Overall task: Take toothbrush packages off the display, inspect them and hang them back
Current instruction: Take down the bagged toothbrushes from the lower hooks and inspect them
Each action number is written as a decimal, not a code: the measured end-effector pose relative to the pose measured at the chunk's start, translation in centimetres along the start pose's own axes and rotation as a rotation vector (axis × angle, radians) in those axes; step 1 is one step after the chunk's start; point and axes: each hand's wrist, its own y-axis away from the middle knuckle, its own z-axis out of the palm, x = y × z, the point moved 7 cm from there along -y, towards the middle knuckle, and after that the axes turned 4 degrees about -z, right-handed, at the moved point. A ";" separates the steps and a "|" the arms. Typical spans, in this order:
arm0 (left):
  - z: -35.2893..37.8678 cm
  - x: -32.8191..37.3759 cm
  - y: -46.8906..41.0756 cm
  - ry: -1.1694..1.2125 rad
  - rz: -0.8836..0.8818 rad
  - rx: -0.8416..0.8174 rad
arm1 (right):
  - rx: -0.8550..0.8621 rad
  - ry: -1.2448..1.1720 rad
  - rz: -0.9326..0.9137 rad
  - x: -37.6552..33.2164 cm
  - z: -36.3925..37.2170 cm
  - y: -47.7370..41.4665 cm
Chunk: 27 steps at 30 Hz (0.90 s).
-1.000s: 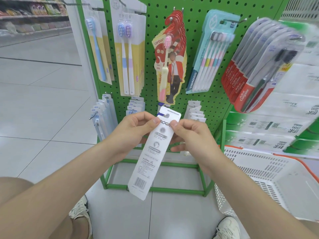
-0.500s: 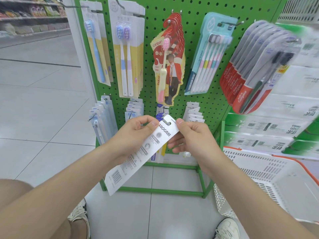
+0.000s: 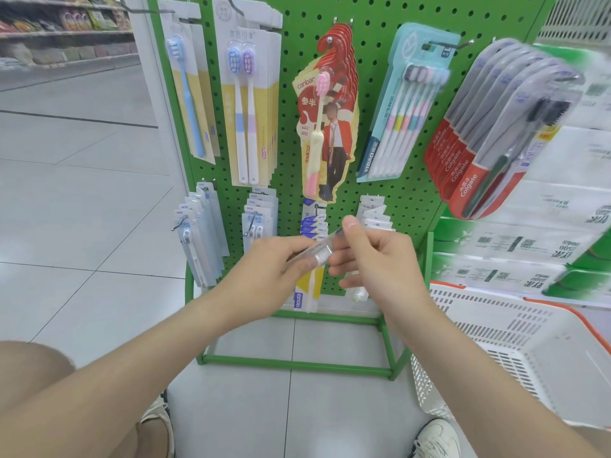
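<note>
I hold one toothbrush package in both hands in front of the green pegboard display. It is turned nearly edge-on, so only its clear blister and a strip of card show. My left hand grips its lower part from the left, and most of the package is hidden behind that hand. My right hand pinches the upper end with thumb raised. Behind the hands hangs the lower row of packages with a blue-labelled stack on its hook.
Upper hooks carry yellow-card brushes, red figure-shaped packs, a teal multi-pack and red Colgate packs. A white plastic basket stands at the right. Green-and-white cartons are stacked behind it. My shoes show at the bottom.
The package has been rotated from showing its white printed back, hanging down-left, to nearly edge-on and level between my hands. Both hands stayed on it and rose slightly toward the lower hooks.
</note>
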 end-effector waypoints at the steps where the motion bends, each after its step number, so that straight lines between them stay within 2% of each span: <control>1: -0.1 -0.1 0.0 0.061 -0.028 -0.005 | 0.045 0.055 -0.069 -0.4 -0.4 -0.1; 4: -0.4 -0.6 -0.2 0.335 -0.140 -0.023 | 0.149 0.052 -0.130 -0.6 -1.3 -0.3; 7: -0.6 -0.5 0.1 0.524 -0.237 -0.019 | 0.062 0.003 -0.052 0.1 -1.1 -0.7; 11: -0.8 -1.0 0.3 0.533 -0.307 0.006 | 0.067 -0.072 -0.001 0.5 -1.3 -1.0; 17: -0.1 -0.6 0.3 0.617 -0.381 -0.168 | 0.139 -0.162 0.015 0.8 -1.5 -1.1; 20: -0.4 -1.1 -0.1 0.672 -0.352 -0.050 | 0.039 -0.147 0.059 0.5 -0.5 -1.0; 23: -0.6 -1.6 -0.5 0.721 -0.356 0.046 | -0.130 -0.011 0.066 0.6 1.3 -0.3; 27: -0.8 -1.8 -0.7 0.728 -0.376 0.060 | -0.149 0.077 0.025 0.7 1.6 -0.2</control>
